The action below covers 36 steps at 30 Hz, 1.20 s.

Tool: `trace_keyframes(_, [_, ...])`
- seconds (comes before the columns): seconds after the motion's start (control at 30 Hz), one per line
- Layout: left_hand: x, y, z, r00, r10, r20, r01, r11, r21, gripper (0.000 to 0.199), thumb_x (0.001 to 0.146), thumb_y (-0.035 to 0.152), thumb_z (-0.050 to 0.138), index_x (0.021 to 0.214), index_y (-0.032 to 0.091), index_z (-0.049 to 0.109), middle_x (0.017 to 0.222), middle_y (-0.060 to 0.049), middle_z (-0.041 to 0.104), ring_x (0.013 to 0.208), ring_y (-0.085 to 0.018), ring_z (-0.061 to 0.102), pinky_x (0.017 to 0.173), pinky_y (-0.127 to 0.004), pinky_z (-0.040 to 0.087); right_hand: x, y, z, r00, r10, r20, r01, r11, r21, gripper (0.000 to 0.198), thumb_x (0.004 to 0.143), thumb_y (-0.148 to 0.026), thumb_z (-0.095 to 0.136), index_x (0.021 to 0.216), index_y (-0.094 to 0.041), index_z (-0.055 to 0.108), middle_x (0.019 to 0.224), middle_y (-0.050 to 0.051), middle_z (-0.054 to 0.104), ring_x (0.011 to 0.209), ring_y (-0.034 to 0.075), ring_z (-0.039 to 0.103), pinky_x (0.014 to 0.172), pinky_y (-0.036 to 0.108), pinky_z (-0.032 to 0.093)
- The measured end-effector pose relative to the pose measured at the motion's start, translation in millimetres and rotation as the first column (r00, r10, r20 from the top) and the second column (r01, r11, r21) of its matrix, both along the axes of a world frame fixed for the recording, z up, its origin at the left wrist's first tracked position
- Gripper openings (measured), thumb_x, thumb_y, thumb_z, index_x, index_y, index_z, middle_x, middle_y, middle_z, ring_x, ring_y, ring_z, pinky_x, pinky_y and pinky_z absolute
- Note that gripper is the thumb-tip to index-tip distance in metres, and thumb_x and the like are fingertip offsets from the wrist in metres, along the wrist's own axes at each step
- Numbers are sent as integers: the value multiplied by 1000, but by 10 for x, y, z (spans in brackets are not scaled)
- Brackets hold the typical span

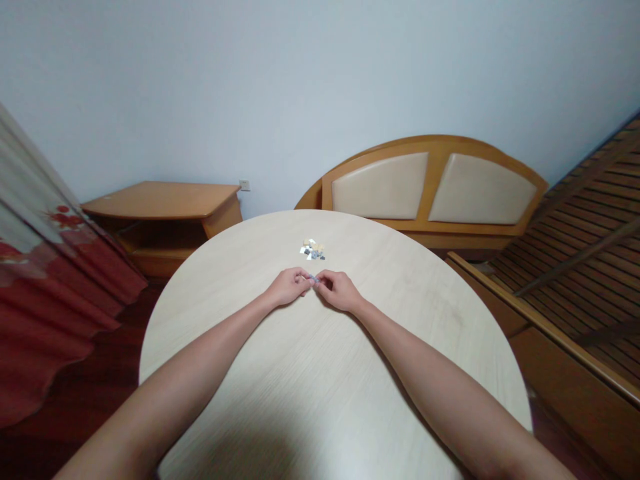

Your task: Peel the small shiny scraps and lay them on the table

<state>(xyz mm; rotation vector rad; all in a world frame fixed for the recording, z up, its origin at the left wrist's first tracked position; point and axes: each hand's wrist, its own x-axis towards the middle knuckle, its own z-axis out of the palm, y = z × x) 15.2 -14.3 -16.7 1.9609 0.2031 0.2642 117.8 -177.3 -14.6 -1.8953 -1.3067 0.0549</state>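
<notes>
My left hand (291, 286) and my right hand (339, 290) meet fingertip to fingertip over the middle of the round table (280, 373). Pinched between both hands is a small blue-grey puzzle piece (313, 278); whether it is one piece or two joined cannot be made out. The fingers cover most of it. Just beyond the hands lies a small loose pile of puzzle pieces (313, 250), white, tan and dark grey, some overlapping.
A wooden cabinet (165, 199) stands behind the table on the left, near a red and white curtain (65, 293). At the back right is a headboard (435, 180) with cream panels. A slatted wooden frame (575, 267) leans on the right.
</notes>
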Motion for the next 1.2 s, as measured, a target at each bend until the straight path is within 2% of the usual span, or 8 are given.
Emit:
trace_keyframes(0.3, [-17,-3,43,1000,-24,0,24,1000,-20,26,79,39,63,84,14,61,59,1,59,54,-11,53,54,-22,36,-1,13,-10,1000,-22,1,23,998,-60,13,83,-25,57,80,-17,68,62,0,63,56,13,51,55,23,32])
trace_keyframes(0.67, [-53,-25,96,997,-62,-44,64,997,47,21,75,34,62,74,13,64,60,0,59,55,-10,48,54,-23,33,19,6,-5,999,-35,-18,35,999,6,15,90,-30,50,90,-19,60,69,-1,62,60,14,51,60,25,34])
trace_keyframes(0.97, [-76,-19,127,992,-119,-48,124,984,130,33,83,43,59,71,13,63,62,-2,62,55,-11,47,54,-24,33,22,16,-25,1000,-24,-18,25,999,29,19,94,-33,47,96,-19,60,68,-2,59,59,14,50,60,25,33])
trace_keyframes(1.2, [-80,3,136,990,-137,-38,142,966,216,38,87,45,52,67,14,64,60,0,56,56,-11,42,57,-25,31,15,12,-8,1000,-18,-15,19,999,43,21,95,-32,48,99,-19,62,67,-2,60,60,14,50,61,25,34])
